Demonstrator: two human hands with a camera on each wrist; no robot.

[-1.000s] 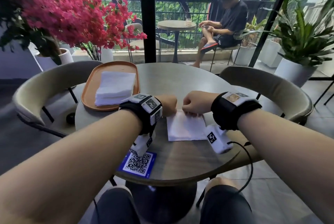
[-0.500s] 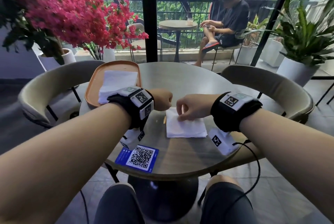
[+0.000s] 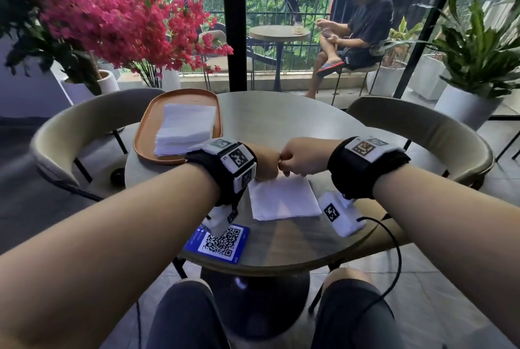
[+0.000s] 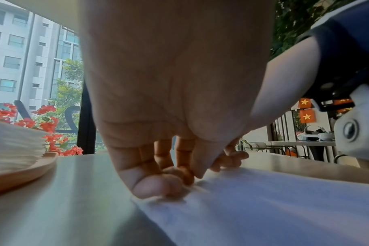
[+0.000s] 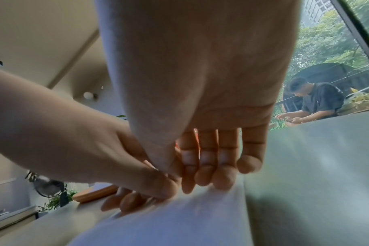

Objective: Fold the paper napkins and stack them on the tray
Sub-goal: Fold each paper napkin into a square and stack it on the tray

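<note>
Looks like the fold's being creased: napkin (image 3: pixel 284 198) far edge is pinched by curled left hand (image 3: pixel 266 164) and right hand (image 3: pixel 302 158) fingers, so it'd be moved next onto the tray (image 3: pixel 146 135) stack (image 3: pixel 184 129)

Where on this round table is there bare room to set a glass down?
The far right of the table, beyond both hands and right of the tray, is bare. Crowded: the napkin under the left hand and right hand, and the QR card at the near edge.
</note>
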